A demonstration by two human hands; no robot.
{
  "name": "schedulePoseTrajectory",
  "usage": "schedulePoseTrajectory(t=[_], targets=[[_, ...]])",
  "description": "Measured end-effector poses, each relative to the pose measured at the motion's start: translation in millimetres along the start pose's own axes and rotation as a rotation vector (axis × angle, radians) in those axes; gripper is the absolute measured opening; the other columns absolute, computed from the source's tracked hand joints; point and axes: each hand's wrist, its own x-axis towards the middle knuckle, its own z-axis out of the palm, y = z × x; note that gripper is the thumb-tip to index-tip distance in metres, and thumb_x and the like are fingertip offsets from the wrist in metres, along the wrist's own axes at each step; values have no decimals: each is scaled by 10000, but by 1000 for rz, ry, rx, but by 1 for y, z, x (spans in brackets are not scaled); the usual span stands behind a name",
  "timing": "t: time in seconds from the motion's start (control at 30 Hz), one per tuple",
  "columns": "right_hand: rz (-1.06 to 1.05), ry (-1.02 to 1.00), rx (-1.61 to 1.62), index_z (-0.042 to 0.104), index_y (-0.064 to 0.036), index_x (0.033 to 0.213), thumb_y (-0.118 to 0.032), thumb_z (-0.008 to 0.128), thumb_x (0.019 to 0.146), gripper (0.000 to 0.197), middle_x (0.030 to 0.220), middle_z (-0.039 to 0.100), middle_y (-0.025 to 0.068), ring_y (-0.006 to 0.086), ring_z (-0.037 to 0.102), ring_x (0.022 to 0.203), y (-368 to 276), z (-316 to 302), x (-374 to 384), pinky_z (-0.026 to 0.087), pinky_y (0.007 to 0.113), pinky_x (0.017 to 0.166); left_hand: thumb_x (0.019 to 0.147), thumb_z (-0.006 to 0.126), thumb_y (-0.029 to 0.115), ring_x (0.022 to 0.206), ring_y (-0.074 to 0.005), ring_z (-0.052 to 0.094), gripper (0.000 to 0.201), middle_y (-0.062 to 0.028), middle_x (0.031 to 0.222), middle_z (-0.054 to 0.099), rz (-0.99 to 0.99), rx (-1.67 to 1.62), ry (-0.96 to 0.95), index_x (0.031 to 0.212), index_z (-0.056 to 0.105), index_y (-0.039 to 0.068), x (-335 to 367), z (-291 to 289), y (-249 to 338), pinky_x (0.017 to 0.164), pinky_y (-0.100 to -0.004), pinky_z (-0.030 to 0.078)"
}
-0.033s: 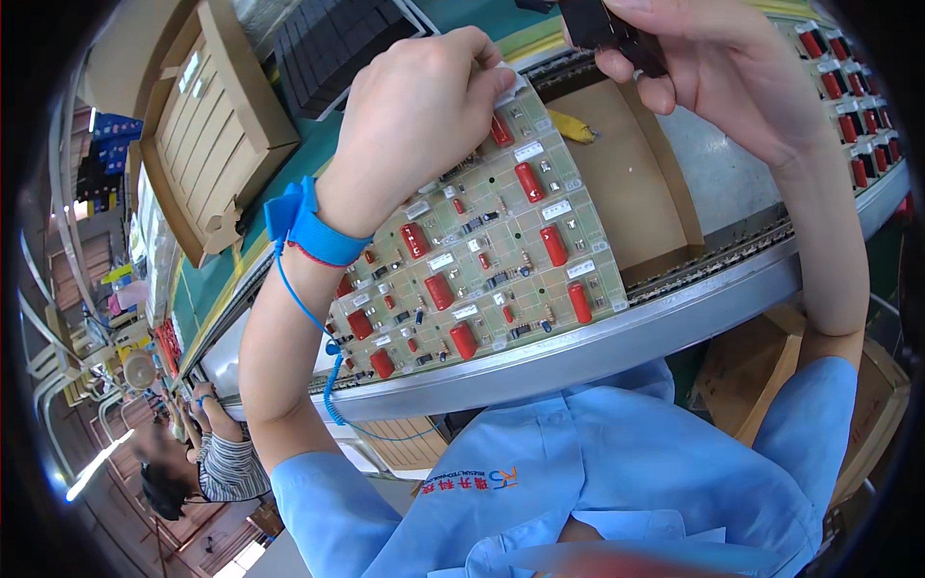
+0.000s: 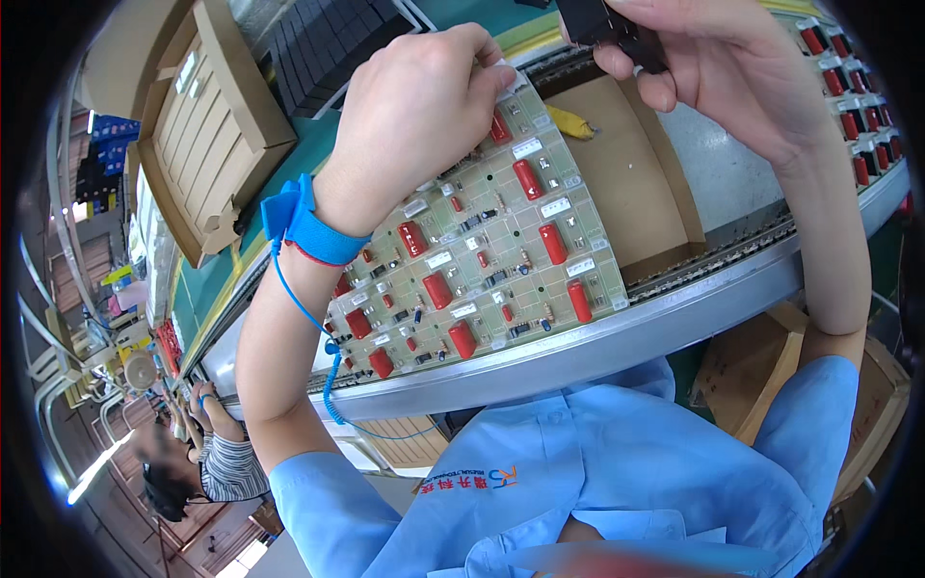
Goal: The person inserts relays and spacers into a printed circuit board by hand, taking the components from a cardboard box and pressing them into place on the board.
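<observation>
A panel of green circuit boards [image 2: 479,260] lies before me, set with red capacitors, white rectangular parts and smaller components. My left hand [image 2: 419,111], with a blue wrist strap [image 2: 323,231], reaches over the panel's far edge. Its fingers and thumb are pinched together there; whatever is between them is hidden. At the upper right, my right hand [image 2: 742,67] is raised above the line, fingers closed around a black block-shaped part [image 2: 617,34]. The picture's top edge cuts off some of that hand and part.
The panel rests on a metal-railed conveyor [image 2: 540,371]. Beside it are a cardboard tray [image 2: 626,164] and a yellow object [image 2: 570,123]. Black blocks [image 2: 332,48] and an open carton [image 2: 207,144] stand far left. Another populated panel [image 2: 853,106] is at right. A person [image 2: 217,462] sits lower left.
My right hand and the black part have shifted up very slightly. The left hand stays at the panel's far edge.
</observation>
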Motion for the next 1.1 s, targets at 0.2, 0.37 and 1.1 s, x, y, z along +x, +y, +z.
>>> schedulePoseTrajectory(t=[0.2, 0.37, 1.1], targets=[[-10, 47, 42, 457, 82, 1251, -183, 544, 949, 410, 918, 569, 90, 118, 620, 808, 2, 4, 2, 508, 197, 528, 867, 634, 220, 612, -302, 629, 177, -133, 694, 647, 104, 124, 14, 926, 653, 54, 2, 0, 2, 553, -359, 476], [-21, 44, 74, 456, 84, 1255, -178, 541, 949, 412, 908, 572, 88, 114, 618, 809, 4, 3, 0, 508, 198, 527, 872, 628, 230, 624, -304, 635, 169, -127, 659, 635, 127, 189, 13, 896, 644, 64, 3, -6, 12, 555, -376, 485], [804, 714, -451, 368, -32, 1424, -304, 577, 919, 610, 1221, 478, 30, 55, 458, 940, -24, 57, 11, 377, 176, 874, 756, 707, 340, 722, -333, 685, 301, -186, 743, 674, -62, 192, 10, 776, 711, 40, -46, -53, 4, 589, -435, 540]])
